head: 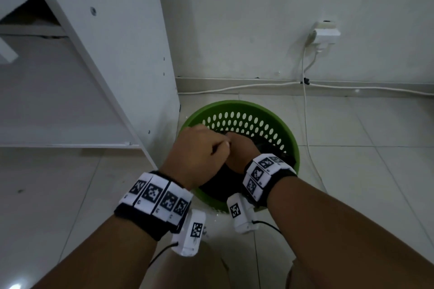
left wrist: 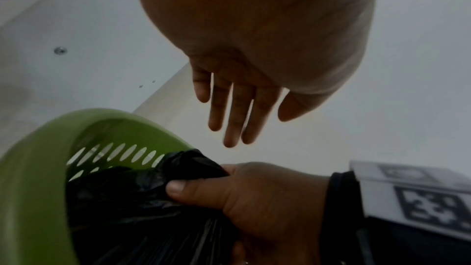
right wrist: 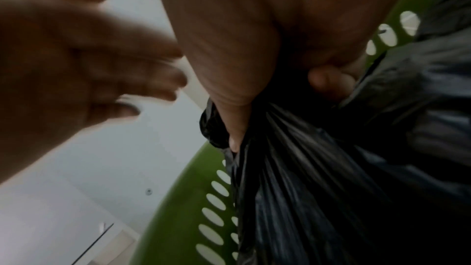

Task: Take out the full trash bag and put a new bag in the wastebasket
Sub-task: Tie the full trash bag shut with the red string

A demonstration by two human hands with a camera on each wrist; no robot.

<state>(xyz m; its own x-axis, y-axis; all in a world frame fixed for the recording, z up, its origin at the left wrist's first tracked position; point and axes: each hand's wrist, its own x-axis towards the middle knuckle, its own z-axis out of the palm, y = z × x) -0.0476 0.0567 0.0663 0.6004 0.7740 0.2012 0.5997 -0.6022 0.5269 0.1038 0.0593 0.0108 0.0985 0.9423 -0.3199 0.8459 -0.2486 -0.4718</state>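
Observation:
A green wastebasket (head: 234, 104) with a perforated wall stands on the tiled floor beside a white cabinet. A black trash bag (head: 218, 183) fills it. My right hand (head: 237, 150) reaches into the basket and grips the bag's gathered top. In the right wrist view the plastic of the bag (right wrist: 331, 168) bunches into pleats below my right hand (right wrist: 254, 47). My left hand (head: 202, 145) hovers over the basket's left side, just left of the right hand. In the left wrist view my left hand (left wrist: 234, 116) has straight fingers and holds nothing, above the bag (left wrist: 127, 198) and basket rim (left wrist: 30, 168).
The white cabinet panel (head: 105, 54) stands close on the basket's left. On the wall at the back right is a socket with a plug (head: 326, 30). Its white cable (head: 305, 124) drops to the floor just right of the basket. Tiled floor lies around.

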